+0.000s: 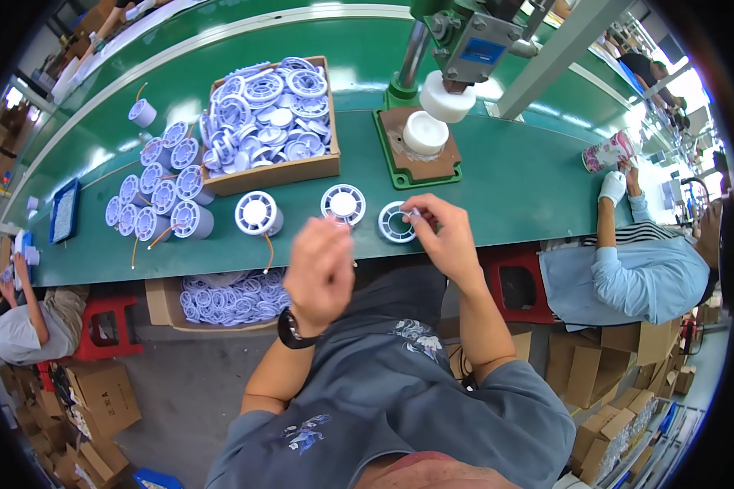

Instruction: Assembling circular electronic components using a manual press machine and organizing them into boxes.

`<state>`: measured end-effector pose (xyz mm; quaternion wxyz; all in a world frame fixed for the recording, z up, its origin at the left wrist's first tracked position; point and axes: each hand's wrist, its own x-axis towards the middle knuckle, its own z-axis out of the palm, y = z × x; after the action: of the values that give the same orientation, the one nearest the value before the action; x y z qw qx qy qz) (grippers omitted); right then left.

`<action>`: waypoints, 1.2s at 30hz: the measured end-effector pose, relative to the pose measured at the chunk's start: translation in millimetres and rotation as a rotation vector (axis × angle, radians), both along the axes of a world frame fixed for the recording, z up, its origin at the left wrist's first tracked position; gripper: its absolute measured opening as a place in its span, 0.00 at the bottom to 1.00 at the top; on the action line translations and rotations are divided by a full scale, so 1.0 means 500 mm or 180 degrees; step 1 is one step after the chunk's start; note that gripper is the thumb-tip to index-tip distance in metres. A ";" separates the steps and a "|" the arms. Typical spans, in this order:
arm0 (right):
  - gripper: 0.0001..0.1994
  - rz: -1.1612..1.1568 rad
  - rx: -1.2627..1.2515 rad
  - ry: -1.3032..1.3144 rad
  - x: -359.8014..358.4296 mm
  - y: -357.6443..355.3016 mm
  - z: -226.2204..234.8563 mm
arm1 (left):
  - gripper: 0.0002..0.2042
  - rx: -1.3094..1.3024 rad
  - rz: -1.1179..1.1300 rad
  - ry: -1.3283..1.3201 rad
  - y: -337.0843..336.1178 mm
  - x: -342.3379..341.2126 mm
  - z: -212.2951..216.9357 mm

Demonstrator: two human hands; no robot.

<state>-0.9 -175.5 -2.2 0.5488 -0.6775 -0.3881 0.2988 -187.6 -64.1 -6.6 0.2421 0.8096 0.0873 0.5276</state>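
Your right hand (447,236) had its thumb and forefinger nearly together, closed on the right edge of a white ring (384,228) that lay at the near side of the green counter (530,200). Your left hand (321,265) was curled and blurred, just on the near side of a round part with a white middle (343,204); you could not tell from the view whether those fingers had hold of anything. That part sat to the left of the ring, the two near each other but apart. Farther left stood a single spool (258,213), upright, with a brown wire (269,254) hanging toward the counter's edge, and beyond it a cluster of spools (163,196) with wires poking out. Behind these, a cardboard box (279,176) was heaped with pale round parts (265,114). Ahead of your right hand was a green press (458,61), with a white cup (425,133) on its base, below a white block (448,99). Under the counter, an open carton (165,303) held many pale rings (232,297).
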 end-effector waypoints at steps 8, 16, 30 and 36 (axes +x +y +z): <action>0.13 -0.0395 0.0195 -0.2730 -0.005 -0.008 -0.030 | 0.33 -0.2516 -0.0703 0.0254 0.060 0.015 -0.027; 0.20 -0.0222 -0.0191 -0.3285 -0.036 -0.014 -0.031 | 0.39 -0.2407 -0.0738 0.0940 0.070 0.028 -0.024; 0.34 0.0592 0.0807 -0.1848 -0.048 0.083 0.066 | 0.43 -0.1872 -0.0592 0.1144 0.062 0.028 -0.017; 0.38 0.0978 0.0627 -0.1970 -0.049 0.092 0.055 | 0.45 -0.1745 -0.0556 0.1070 0.060 0.031 -0.025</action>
<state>-25.5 -129.5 25.2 0.4166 -0.6135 -0.6601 0.1196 -172.1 -33.9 -19.1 0.4775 0.7945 0.1950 0.3207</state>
